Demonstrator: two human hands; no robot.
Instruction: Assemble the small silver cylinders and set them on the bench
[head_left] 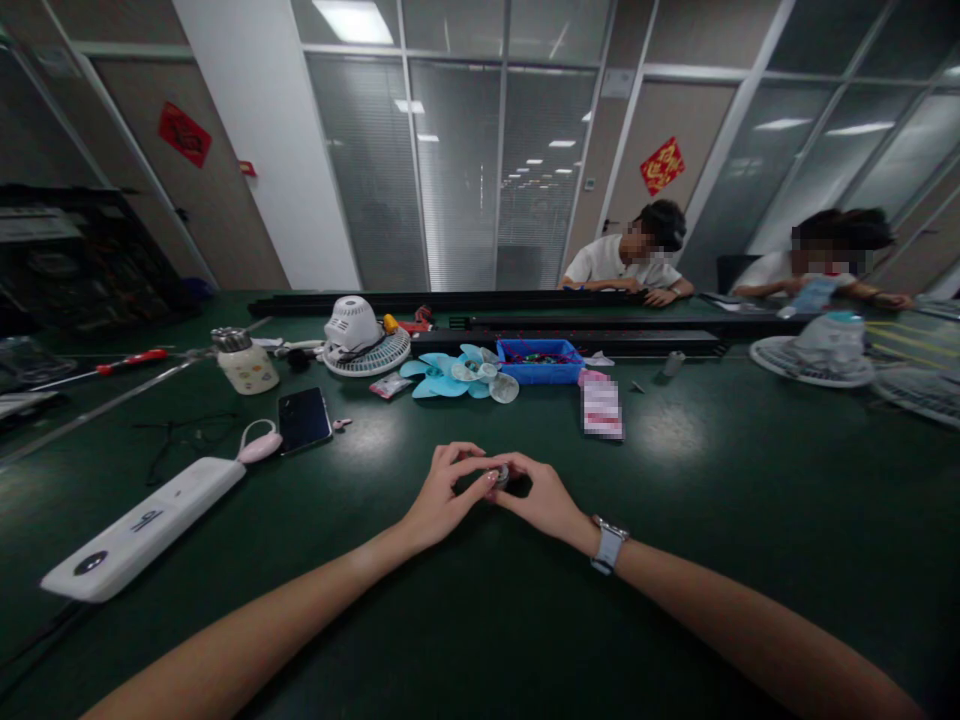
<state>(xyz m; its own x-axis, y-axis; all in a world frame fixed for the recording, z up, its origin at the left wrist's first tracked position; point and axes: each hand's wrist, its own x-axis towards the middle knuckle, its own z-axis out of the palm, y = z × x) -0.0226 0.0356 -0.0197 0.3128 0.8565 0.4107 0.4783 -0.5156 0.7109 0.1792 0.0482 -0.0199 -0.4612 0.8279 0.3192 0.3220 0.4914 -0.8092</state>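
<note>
Between my two hands, over the middle of the dark green table (480,620), is a small grey metallic part (501,477). My left hand (448,487) holds its left side with thumb and fingertips. From the right, the thumb and forefinger of my right hand (541,492) close round the same part. A watch with a pale strap (609,545) sits on my right wrist. Fingertips hide much of the part, so its exact shape is unclear. Light blue fan blades (442,374) lie beyond my hands, beside a blue bin (541,372) of small parts and wires.
On the left are a white power strip (150,525), a phone (304,420) and a patterned jar (246,362). A white fan base (354,325) stands behind. Pink packet (601,405) at centre right; black bars (585,342) cross the back. Two people sit across the table.
</note>
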